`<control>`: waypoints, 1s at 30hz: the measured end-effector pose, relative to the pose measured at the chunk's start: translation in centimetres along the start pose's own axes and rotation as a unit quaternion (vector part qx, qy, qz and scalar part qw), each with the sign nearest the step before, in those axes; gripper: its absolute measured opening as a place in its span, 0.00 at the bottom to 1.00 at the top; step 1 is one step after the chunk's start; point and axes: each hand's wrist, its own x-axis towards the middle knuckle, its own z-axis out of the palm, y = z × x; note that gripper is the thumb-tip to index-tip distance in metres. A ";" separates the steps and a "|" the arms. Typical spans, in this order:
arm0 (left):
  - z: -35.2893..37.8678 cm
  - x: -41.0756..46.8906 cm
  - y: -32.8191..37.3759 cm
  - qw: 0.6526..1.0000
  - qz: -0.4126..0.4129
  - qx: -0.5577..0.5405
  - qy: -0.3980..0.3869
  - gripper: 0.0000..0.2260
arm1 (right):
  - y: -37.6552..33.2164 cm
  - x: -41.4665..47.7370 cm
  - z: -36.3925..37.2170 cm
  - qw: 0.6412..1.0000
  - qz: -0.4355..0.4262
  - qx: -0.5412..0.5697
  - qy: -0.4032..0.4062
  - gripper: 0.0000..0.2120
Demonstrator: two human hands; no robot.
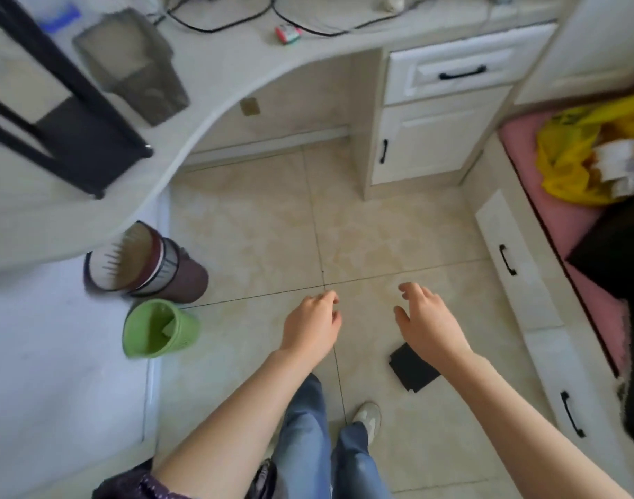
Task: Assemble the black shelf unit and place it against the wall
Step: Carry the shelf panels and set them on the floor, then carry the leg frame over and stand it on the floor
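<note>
Most of the view is a beige tiled floor (258,225), seen from above by a person standing on it. A white surface (214,66) with a curved front edge sweeps from the left side across the top.

The black shelf unit (81,149) stands on that surface at the far left, its dark bars slanting up out of view and a black shelf board low in its frame, near the surface's edge. To the right of the curve, a white cabinet (427,142) with black handles sits under the surface. Along the right edge runs a low white base with drawers (524,282), topped by a pink cushion (560,217) that carries a yellow plastic bag (567,153).

A grey mesh bin (135,66) stands on the surface just beside the shelf unit. On the floor below the curve, a stack of nested bins (186,279) in brown and white lies tilted, with a green basket (157,329) just in front of it.

Nearer the person, what looks like a flat black panel (414,369) lies on the tiles, partly hidden by the right forearm; the blur leaves its make unclear.

Both hands reach forward over the floor and hold nothing. The left hand (313,324) has its fingers loosely curled; the right hand (428,318) has its fingers spread and relaxed. They are near each other but apart, well away from the shelf unit.

A pale shoe (367,419) shows below blue trouser legs. A small red and white box (287,34) lies on the surface among black cables (214,28).
</note>
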 end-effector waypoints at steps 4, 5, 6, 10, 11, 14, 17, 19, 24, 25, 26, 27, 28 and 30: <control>-4.0 -3.6 -4.1 0.997 -0.029 0.008 0.067 0.13 | -6.1 0.1 0.1 0.999 -0.041 0.008 -0.024 0.20; -5.1 -4.2 -5.2 0.995 -0.041 0.006 0.087 0.13 | -7.8 0.3 0.1 0.998 -0.049 0.009 -0.029 0.19; -6.2 -4.6 -6.3 0.993 -0.053 0.005 0.104 0.12 | -9.5 0.7 0.1 0.998 -0.057 0.010 -0.033 0.19; -10.8 -5.9 -10.8 0.981 -0.100 -0.022 0.165 0.11 | -16.4 2.2 0.1 0.994 -0.100 0.009 -0.041 0.18; -11.9 -6.1 -11.9 0.977 -0.110 -0.035 0.180 0.11 | -18.1 2.4 0.1 0.993 -0.105 0.009 -0.046 0.18; -15.1 -6.0 -14.9 0.961 -0.137 -0.076 0.228 0.10 | -22.7 3.9 0.2 0.989 -0.136 0.000 -0.053 0.18; -18.2 -5.5 -17.4 0.947 -0.166 -0.098 0.256 0.10 | -27.4 5.7 -0.3 0.985 -0.167 -0.001 -0.047 0.18; -20.0 -5.1 -19.1 0.940 -0.169 -0.111 0.274 0.10 | -30.4 6.8 -0.6 0.982 -0.186 0.000 -0.039 0.18; -24.6 -3.3 -21.7 0.921 -0.172 -0.131 0.324 0.11 | -36.9 9.2 -1.8 0.972 -0.234 0.011 -0.022 0.18; -25.5 -2.9 -22.1 0.916 -0.174 -0.132 0.337 0.12 | -38.1 9.6 -2.0 0.970 -0.241 0.011 -0.021 0.18; -26.4 -2.5 -22.5 0.911 -0.174 -0.133 0.350 0.14 | -39.2 10.0 -2.2 0.968 -0.251 0.010 -0.022 0.18; -27.2 -2.0 -22.9 0.905 -0.175 -0.134 0.364 0.16 | -40.2 10.5 -2.4 0.965 -0.263 0.006 -0.023 0.18; -28.1 -1.5 -23.3 0.899 -0.176 -0.135 0.378 0.17 | -41.3 11.0 -2.6 0.961 -0.274 0.001 -0.024 0.18; -30.0 -0.4 -24.0 0.887 -0.182 -0.138 0.402 0.19 | -43.4 12.3 -3.0 0.957 -0.290 0.003 -0.027 0.18</control>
